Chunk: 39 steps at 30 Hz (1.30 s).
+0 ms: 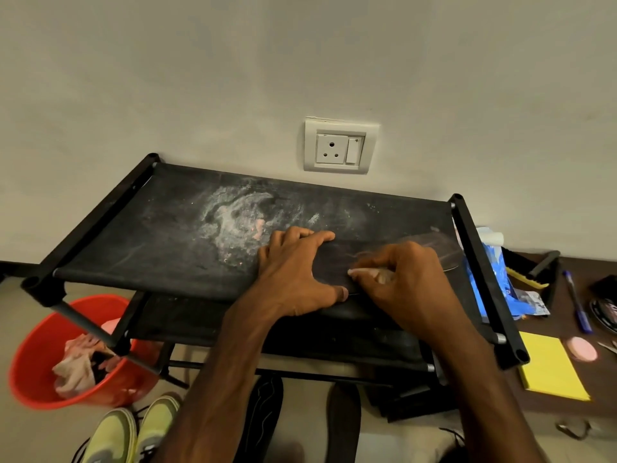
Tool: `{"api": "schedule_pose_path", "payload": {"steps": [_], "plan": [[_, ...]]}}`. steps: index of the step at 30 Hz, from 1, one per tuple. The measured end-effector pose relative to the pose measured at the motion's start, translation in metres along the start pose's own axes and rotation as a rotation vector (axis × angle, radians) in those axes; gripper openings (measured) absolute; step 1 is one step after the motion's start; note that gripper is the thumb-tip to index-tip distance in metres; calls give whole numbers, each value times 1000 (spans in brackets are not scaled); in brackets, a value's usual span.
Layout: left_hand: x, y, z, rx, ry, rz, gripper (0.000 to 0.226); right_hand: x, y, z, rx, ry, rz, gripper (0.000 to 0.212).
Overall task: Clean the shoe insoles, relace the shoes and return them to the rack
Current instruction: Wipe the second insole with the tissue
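The dark insole (334, 259) lies on the top shelf of the rack (96, 219), right of centre in the frame. The left hand (297, 272) has its grip spread and presses the insole flat. The right hand (407, 282) has its grip pinched on a pale cloth (364, 271) against it.

The insole sits by the near edge on slack fabric, so a hard stroke could skid it off. The white residue (233, 215) left of it could smear back on.

Print on the blue packet (480, 279) is unreadable.
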<state>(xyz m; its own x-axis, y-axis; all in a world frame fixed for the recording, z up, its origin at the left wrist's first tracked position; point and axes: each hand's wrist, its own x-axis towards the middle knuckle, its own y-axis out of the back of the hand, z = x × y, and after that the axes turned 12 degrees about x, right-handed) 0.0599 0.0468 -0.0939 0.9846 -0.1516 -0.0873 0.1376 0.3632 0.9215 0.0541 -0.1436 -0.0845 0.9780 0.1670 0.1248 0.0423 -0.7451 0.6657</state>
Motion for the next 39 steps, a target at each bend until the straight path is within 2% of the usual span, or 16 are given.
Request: {"api": "schedule_pose_path", "payload": {"steps": [2,4,11,16,19,25,28,30,35,39], "plan": [[1,0,0,2,-4,9,93,1,9,0,15,-49,-142,6],[1,-1,0,8,-9,13,93,1,11,0,-14,-70,-169,6],[1,-2,0,6,-20,20,89,8,-20,-1,-39,-38,187,13],[2,-1,-2,11,-18,18,88,24,-30,-1,-80,-72,285,17],[2,-2,-2,5,-12,16,89,21,-24,0,-29,-54,174,15],[3,-3,-1,1,-6,33,91,12,16,-5,1,-87,-236,3],[3,-2,0,3,-6,31,92,11,25,-11,-50,-91,-304,2],[2,-2,0,-9,-10,27,91,12,19,-9,-76,-99,-219,3],[1,-3,-1,-21,-17,26,88,14,-8,-2,-43,-89,129,9],[2,-3,-2,-28,-10,19,88,18,-18,-3,-54,-71,239,13]]}}
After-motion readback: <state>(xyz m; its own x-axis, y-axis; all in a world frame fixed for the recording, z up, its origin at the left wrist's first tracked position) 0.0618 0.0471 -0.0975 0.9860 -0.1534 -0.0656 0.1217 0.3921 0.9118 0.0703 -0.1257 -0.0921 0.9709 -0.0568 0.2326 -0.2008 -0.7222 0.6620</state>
